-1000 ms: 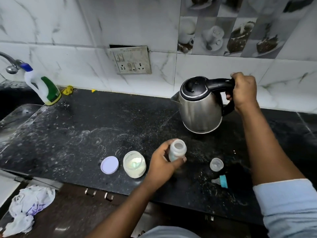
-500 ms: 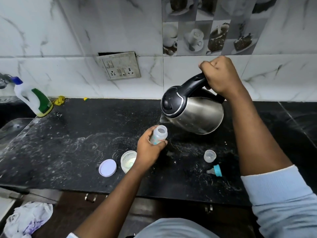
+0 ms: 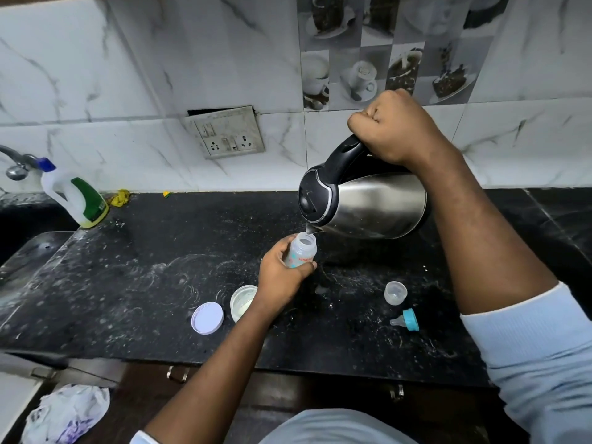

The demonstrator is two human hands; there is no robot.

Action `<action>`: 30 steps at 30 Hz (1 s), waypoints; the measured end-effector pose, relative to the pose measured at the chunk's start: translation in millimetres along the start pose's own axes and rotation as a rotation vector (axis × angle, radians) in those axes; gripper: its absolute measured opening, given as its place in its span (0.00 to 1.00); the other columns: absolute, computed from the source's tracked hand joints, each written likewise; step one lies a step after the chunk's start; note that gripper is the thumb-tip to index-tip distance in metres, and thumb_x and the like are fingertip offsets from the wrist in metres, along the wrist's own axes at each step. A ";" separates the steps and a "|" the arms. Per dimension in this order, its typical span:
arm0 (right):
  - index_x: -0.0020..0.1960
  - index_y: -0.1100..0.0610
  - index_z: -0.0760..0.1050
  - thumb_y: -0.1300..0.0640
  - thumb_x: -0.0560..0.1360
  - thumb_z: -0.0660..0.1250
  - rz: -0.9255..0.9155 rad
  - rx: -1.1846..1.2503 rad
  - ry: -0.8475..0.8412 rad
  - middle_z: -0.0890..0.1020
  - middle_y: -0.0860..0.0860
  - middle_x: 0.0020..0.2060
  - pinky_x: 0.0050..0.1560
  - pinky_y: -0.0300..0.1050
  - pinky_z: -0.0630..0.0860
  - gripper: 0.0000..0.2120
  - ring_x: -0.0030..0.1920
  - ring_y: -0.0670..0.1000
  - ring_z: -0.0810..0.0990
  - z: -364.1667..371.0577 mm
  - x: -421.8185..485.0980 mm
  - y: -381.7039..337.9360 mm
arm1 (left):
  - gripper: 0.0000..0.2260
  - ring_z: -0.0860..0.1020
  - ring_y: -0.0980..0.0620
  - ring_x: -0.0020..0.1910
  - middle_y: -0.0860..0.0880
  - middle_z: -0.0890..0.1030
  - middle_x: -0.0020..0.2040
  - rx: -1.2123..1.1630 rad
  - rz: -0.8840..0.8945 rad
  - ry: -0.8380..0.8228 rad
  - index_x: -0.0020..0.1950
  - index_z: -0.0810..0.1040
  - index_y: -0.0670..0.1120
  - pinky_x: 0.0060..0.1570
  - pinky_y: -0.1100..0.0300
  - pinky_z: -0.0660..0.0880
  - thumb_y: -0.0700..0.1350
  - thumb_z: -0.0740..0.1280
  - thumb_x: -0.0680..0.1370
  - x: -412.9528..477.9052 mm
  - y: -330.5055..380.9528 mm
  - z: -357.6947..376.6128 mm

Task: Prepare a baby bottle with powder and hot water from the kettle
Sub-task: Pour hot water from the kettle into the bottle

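- Head view: we found the right grip (image 3: 394,129) clamped round the black handle of the kettle (image 3: 378,203). The kettle was tipped forward, clear of the tabletop (image 3: 144,267).
- The spout sat just above the mouth of the baby bottle (image 3: 302,251).
- The left grip (image 3: 282,277) was curled round the bottle's body, and the bottle appeared to be raised off the tabletop.
- We could not tell whether water was running, nor read the level inside.
- In our judgement the narrow mouth called for a thin, slow stream, with the spout kept centred.
- We noted the left fingers lay close below the rim, which we judged a scald risk if the stream wandered.
- The open powder jar (image 3: 242,301), its lid (image 3: 207,317), a clear cap (image 3: 395,293) and the teat (image 3: 408,320) lay on the tabletop, apart from the pour.
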State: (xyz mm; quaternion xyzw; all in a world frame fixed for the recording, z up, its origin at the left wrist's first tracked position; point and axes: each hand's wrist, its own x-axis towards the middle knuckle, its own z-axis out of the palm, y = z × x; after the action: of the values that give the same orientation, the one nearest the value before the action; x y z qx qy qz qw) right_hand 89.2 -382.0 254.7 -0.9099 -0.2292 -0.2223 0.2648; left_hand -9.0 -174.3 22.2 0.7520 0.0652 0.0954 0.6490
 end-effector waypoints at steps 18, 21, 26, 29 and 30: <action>0.26 0.60 0.60 0.47 0.70 0.59 -0.084 -0.131 -0.049 0.61 0.55 0.23 0.28 0.47 0.55 0.21 0.26 0.57 0.62 -4.0 14.2 -11.1 | 0.25 0.85 0.59 0.52 0.58 0.88 0.54 -0.012 -0.010 -0.032 0.62 0.82 0.55 0.53 0.64 0.81 0.34 0.81 0.70 6.5 0.8 3.6; 0.25 0.60 0.61 0.46 0.70 0.58 -0.100 -0.153 -0.057 0.63 0.55 0.22 0.29 0.46 0.56 0.22 0.26 0.57 0.64 -2.5 15.6 -14.5 | 0.26 0.85 0.56 0.53 0.54 0.88 0.56 -0.024 -0.013 -0.043 0.65 0.82 0.50 0.57 0.59 0.82 0.33 0.81 0.70 8.1 0.6 4.5; 0.24 0.59 0.63 0.44 0.70 0.56 -0.135 -0.183 -0.066 0.64 0.53 0.21 0.30 0.44 0.55 0.23 0.25 0.55 0.65 1.0 15.9 -19.6 | 0.26 0.85 0.59 0.52 0.56 0.88 0.54 -0.043 -0.022 -0.053 0.62 0.82 0.53 0.53 0.63 0.81 0.31 0.81 0.70 9.5 -1.2 5.4; 0.25 0.59 0.63 0.44 0.70 0.56 -0.144 -0.204 -0.066 0.64 0.52 0.21 0.29 0.43 0.55 0.22 0.24 0.54 0.65 2.6 15.6 -22.8 | 0.26 0.86 0.58 0.52 0.57 0.88 0.54 -0.057 -0.030 -0.060 0.61 0.82 0.55 0.51 0.65 0.80 0.32 0.81 0.70 8.7 -2.1 5.9; 0.25 0.59 0.63 0.44 0.70 0.56 -0.146 -0.214 -0.067 0.65 0.53 0.21 0.29 0.43 0.55 0.22 0.24 0.53 0.65 2.9 15.7 -23.6 | 0.26 0.86 0.59 0.52 0.58 0.88 0.54 -0.062 -0.032 -0.064 0.61 0.82 0.56 0.51 0.65 0.80 0.32 0.81 0.70 8.5 -2.6 6.2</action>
State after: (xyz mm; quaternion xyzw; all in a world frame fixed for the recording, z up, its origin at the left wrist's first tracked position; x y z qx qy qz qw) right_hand 89.8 -357.7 269.7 -0.9207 -0.2787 -0.2336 0.1415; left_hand 0.8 -178.0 19.4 0.7329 0.0534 0.0628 0.6753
